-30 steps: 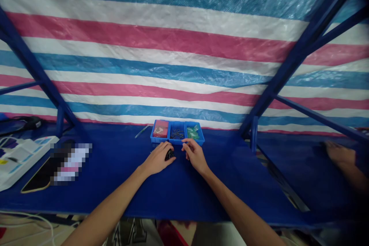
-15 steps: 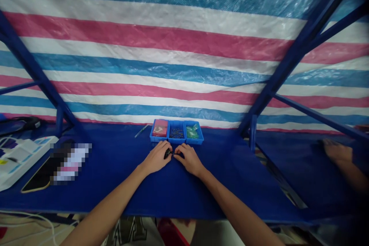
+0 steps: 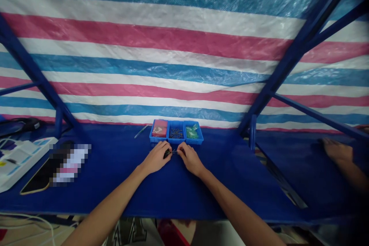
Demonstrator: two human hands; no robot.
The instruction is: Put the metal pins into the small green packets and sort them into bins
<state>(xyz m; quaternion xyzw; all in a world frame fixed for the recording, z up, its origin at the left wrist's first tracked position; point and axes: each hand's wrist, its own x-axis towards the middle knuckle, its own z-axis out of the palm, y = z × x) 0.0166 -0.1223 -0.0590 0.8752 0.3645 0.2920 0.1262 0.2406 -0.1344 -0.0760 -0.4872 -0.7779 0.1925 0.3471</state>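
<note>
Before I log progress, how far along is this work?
Nothing finished is visible. In hand: the left hand holds a small dark piece, the right hand close beside it. Left: all three compartments of the blue tray hold parts; how many are needed can't be told.

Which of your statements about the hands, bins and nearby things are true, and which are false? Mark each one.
1. The left hand holds a small dark thing. True.
2. The green bags are in the left bin. False: they are in the right bin.
3. The phone lies to the left of both hands. True.
4. The right hand is inside the middle bin. False: it is in front of the bins, near the left hand.
5. The striped sheet hangs behind the bins. True.
</note>
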